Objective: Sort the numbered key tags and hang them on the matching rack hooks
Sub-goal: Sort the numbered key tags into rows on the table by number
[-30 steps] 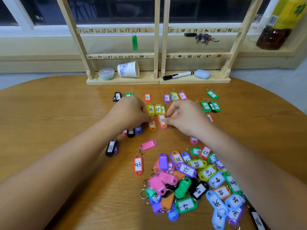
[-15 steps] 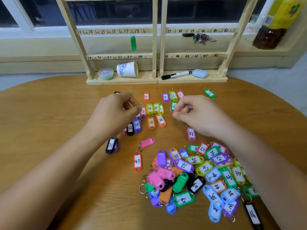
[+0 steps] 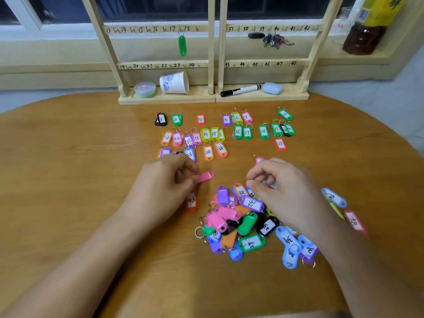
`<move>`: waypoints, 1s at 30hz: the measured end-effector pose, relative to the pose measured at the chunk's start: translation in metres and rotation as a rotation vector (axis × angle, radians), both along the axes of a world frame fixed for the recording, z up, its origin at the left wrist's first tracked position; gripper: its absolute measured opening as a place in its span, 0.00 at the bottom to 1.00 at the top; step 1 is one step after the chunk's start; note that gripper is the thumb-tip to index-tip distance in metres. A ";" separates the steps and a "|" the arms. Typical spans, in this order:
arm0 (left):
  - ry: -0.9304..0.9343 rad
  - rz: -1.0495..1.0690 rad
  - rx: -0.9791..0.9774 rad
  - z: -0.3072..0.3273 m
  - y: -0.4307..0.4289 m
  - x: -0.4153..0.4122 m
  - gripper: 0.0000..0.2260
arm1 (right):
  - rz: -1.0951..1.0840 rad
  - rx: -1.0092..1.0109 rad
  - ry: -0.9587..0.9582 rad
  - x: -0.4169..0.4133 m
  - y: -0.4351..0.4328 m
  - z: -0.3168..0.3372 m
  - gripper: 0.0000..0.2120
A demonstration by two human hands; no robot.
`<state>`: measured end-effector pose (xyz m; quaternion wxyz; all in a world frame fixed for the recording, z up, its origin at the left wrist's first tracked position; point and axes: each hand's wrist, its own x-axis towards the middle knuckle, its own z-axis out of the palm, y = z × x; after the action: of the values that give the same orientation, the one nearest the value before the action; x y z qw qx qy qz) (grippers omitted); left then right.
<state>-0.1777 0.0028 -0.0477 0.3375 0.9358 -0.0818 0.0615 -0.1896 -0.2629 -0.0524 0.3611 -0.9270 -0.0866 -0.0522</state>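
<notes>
The pink tag (image 3: 205,176) lies face down on the table (image 3: 68,157), just far-left of the pile (image 3: 241,222), and the left hand (image 3: 165,187) pinches its left end between curled thumb and fingers. Just near that hand lies the red tag 43 (image 3: 191,201). The right hand (image 3: 283,191) hangs over the pile's far right edge with its fingers curled down among the tags; blur hides whether they grip one. The pile is a loose heap of many colours, some labels up and some down, with a blue tag (image 3: 333,197) lying apart to its right. Farther off, sorted tags lie in rows: tag 1 (image 3: 161,119), tag 2 (image 3: 176,119), tag 4 (image 3: 200,119) and on to tag 10 (image 3: 285,115) in the far row, the teens in the next row, then tag 24 (image 3: 208,152), tag 25 (image 3: 221,149) and tag 29 (image 3: 280,144). At the table's far edge stands the rack (image 3: 211,53), its bars numbered by the hooks; one green tag (image 3: 182,45) hangs below 18. On its base sit a tub (image 3: 145,89), a cup (image 3: 175,83) on its side, a marker (image 3: 241,90) and a blue lump (image 3: 272,88). Keys (image 3: 274,40) lie on the sill behind, and a bottle (image 3: 371,26) stands far right.
</notes>
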 end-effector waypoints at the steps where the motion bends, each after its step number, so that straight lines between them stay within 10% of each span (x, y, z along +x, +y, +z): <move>1: -0.031 0.011 0.006 -0.003 0.000 0.000 0.04 | -0.003 -0.021 -0.010 -0.001 0.002 -0.003 0.06; 10: -0.026 -0.001 0.081 -0.015 -0.001 0.009 0.21 | 0.092 -0.253 0.077 0.021 0.026 0.014 0.06; 18: -0.093 -0.059 0.158 -0.015 -0.004 0.007 0.14 | 0.276 -0.407 0.099 0.047 0.050 0.023 0.12; 30: -0.114 -0.022 0.077 -0.017 0.002 0.015 0.14 | 0.247 -0.126 0.019 0.050 0.040 0.005 0.08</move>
<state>-0.1624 0.0044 -0.0644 0.2967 0.9420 -0.1137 0.1078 -0.1398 -0.2228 -0.0478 0.3067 -0.9306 -0.1997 0.0069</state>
